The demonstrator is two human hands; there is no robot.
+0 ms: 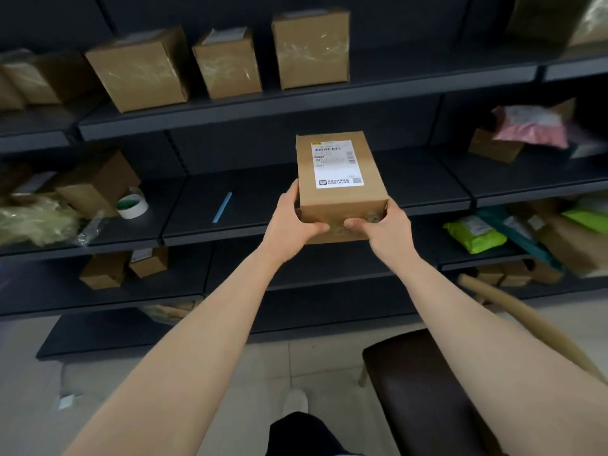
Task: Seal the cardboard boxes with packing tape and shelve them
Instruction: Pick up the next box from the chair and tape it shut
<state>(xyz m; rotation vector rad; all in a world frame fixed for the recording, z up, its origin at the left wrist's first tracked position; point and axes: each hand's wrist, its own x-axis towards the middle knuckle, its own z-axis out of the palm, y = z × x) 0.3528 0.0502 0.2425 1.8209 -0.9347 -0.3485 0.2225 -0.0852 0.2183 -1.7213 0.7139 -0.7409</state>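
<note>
Both hands clasp the near end of the labelled box [339, 189], the left hand [292, 222] curled round its left corner and the right hand [383, 225] round its right. It is held just right of the blue stick [222, 207] lying on the dark shelf [421, 182]. I'd push it in level, label up, right of that stick, and let go only once its base sits flat.
</note>
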